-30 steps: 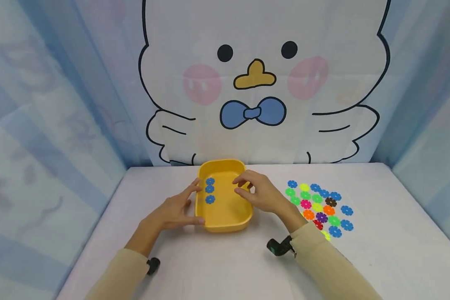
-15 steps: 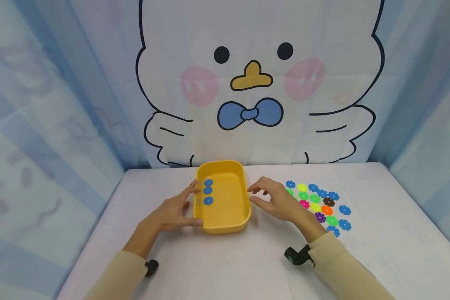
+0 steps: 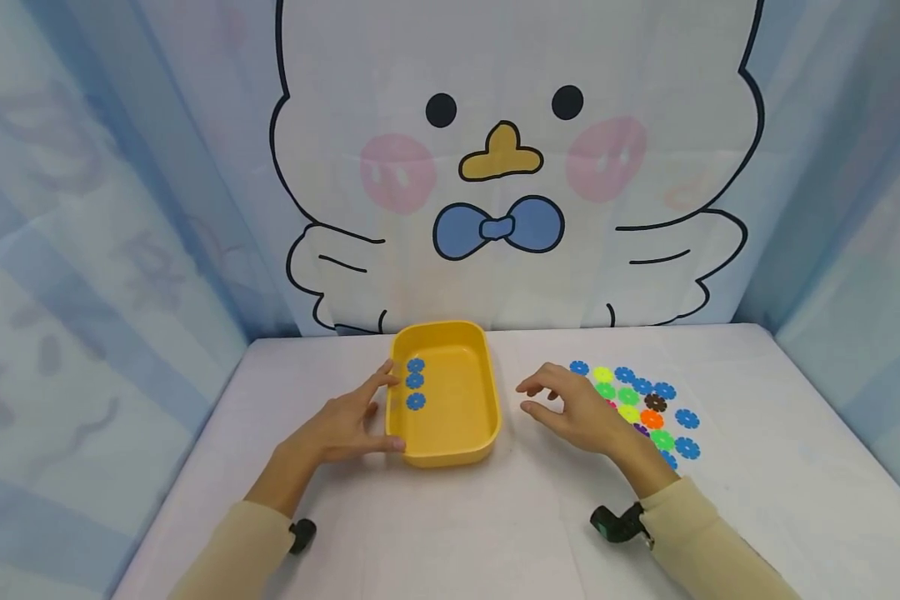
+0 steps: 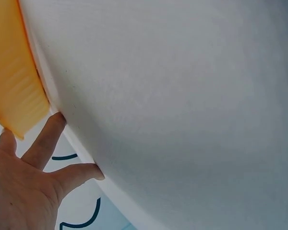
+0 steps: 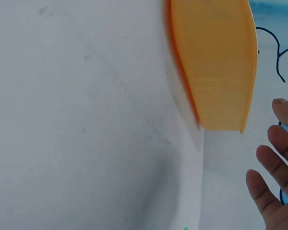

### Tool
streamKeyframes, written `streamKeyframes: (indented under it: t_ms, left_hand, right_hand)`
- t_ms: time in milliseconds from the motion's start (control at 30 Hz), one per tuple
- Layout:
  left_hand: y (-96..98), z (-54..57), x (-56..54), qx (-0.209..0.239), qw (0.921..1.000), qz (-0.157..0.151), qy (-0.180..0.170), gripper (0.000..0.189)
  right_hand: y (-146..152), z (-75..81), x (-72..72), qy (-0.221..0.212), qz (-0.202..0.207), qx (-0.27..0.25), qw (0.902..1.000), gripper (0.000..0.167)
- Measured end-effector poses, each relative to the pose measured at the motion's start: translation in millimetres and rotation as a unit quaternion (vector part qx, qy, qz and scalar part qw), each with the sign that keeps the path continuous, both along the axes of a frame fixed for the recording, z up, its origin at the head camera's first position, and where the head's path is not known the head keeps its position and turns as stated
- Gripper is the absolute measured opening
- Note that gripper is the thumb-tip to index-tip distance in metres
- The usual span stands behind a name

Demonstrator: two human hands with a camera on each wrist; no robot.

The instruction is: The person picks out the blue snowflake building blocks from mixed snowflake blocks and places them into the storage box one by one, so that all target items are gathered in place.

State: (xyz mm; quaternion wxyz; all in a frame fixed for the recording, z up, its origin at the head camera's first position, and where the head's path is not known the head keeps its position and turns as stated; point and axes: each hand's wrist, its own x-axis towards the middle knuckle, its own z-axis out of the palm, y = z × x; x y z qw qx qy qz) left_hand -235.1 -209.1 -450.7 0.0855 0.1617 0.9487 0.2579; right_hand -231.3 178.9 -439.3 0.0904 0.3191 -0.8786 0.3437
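A yellow tray (image 3: 457, 425) lies on the white table with three blue snowflake discs (image 3: 416, 380) in a column along its left side. My left hand (image 3: 341, 425) rests against the tray's left wall, thumb near its front corner and fingers spread further back. In the left wrist view the fingers of the left hand (image 4: 29, 177) look extended beside the tray (image 4: 14, 72). My right hand (image 3: 581, 410) hovers between the tray and the loose discs, fingers loosely bent, holding nothing visible. The right wrist view shows the right hand (image 5: 278, 167) with fingers apart.
Several loose snowflake discs (image 3: 652, 419) in blue, green, yellow, orange, brown and other colours lie at the right; the right hand and forearm cover some. Behind the table (image 3: 450, 533) hangs a curtain (image 3: 525, 292) with a cartoon print.
My right hand has moved from over the tray's right side out to the right, toward the loose discs. The left hand stays at the tray, and the three blue discs lie unchanged.
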Motion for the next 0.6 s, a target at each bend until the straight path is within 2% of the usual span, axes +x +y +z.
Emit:
streamKeyframes:
  t_ms: [367, 600]
  left_hand:
    - [-0.6, -0.1, -0.6, -0.006, 1.0000, 0.002, -0.005, 0.110]
    - [0.1, 2.6, 1.1, -0.008, 0.9999, -0.002, -0.014, 0.114]
  right_hand:
    - [26, -8.3, 12.7, -0.014, -0.043, 0.032, 0.9985, 0.021]
    - [52, -12.1, 17.7, 0.007, -0.046, 0.052, 0.9976, 0.022]
